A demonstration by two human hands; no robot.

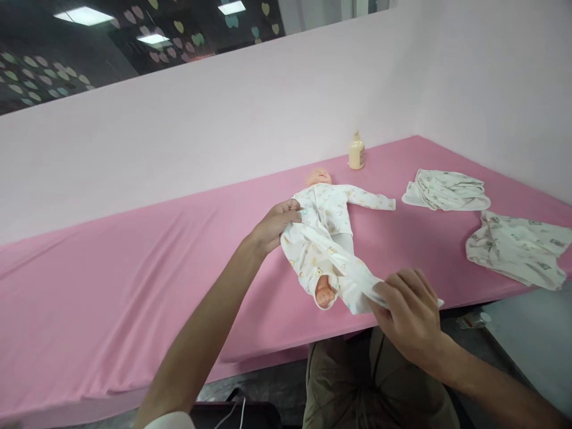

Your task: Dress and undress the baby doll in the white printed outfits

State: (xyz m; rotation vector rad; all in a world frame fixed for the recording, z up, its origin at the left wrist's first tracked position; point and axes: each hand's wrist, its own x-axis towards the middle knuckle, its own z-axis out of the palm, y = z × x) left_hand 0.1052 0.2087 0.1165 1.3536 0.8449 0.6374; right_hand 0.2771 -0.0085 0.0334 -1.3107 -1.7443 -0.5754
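A baby doll [319,176] lies on its back on the pink-covered table, its head toward the wall. It wears a white patterned top [333,205], one sleeve stretched out to the right. White patterned baby pants [308,250] cover one of its legs, and a bare foot [325,293] pokes out of the cuff. Beside the doll's hip, my left hand [277,225] is closed on the upper edge of the pants. My right hand [409,310] grips another part of the same cloth, pulled taut toward the table's front edge. The doll's other leg is mostly hidden by cloth.
A cream pump bottle [356,153] stands by the wall behind the doll. Two white patterned garments, one crumpled [449,189] and one spread flatter [518,249], lie on the right. The pink sheet [147,286] has creases on the left. My legs are at the table's front edge.
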